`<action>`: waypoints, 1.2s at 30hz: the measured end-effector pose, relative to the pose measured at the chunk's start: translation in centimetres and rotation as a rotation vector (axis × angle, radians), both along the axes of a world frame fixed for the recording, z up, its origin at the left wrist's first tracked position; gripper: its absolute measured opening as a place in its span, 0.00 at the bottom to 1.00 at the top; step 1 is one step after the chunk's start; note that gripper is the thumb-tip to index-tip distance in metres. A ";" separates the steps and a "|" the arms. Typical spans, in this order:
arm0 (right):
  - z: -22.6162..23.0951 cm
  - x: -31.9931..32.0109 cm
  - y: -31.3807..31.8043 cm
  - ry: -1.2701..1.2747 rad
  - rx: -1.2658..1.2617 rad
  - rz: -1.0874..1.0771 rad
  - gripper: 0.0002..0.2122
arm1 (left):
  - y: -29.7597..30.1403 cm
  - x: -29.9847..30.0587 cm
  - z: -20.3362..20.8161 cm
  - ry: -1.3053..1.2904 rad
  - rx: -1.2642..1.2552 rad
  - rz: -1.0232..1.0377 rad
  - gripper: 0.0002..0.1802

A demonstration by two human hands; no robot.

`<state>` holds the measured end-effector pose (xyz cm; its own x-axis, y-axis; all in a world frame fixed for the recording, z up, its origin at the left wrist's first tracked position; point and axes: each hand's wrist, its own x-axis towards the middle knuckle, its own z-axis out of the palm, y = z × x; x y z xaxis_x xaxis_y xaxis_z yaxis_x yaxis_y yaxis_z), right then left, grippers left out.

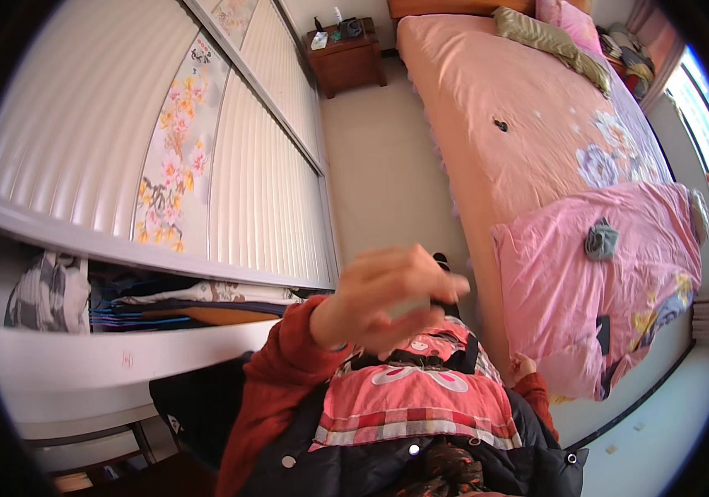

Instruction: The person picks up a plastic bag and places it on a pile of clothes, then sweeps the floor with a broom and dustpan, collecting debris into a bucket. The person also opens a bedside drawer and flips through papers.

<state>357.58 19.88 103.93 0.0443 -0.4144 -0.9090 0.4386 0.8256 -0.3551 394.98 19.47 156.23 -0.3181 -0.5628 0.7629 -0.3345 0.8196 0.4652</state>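
Observation:
My left hand (388,298) is raised in front of my body, its fingers half bent and apart. Slight blur softens it, and nothing shows in it. Lower and to the right, my right hand (523,365) is beside the near left corner of a pink sheet (561,273) on the bed. Its fingers are too small to make out, so I cannot tell whether it grips the fabric. A crumpled grey-green cloth (601,240) lies on the sheet, and a dark flat object (603,334) is near its front edge. I wear a red apron (421,406).
The bed (479,108) carries pillows (549,50) and a small black item (500,126). At left stands a sliding-door wardrobe (267,190), with folded clothes (189,302) inside its opening. A wooden nightstand (346,62) stands at the far end of the floor strip (379,157). A window (706,116) is at right.

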 end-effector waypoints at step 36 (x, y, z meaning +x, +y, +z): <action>23.9 52.2 -73.2 0.023 -0.409 0.716 0.05 | -48.4 48.7 -9.1 0.360 1.089 0.751 0.11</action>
<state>409.79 -53.28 127.79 0.4068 -0.5913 -0.6964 -0.1559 0.7062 -0.6906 443.68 -28.92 147.09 0.4466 -0.8728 -0.1970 -0.2569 -0.3360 0.9061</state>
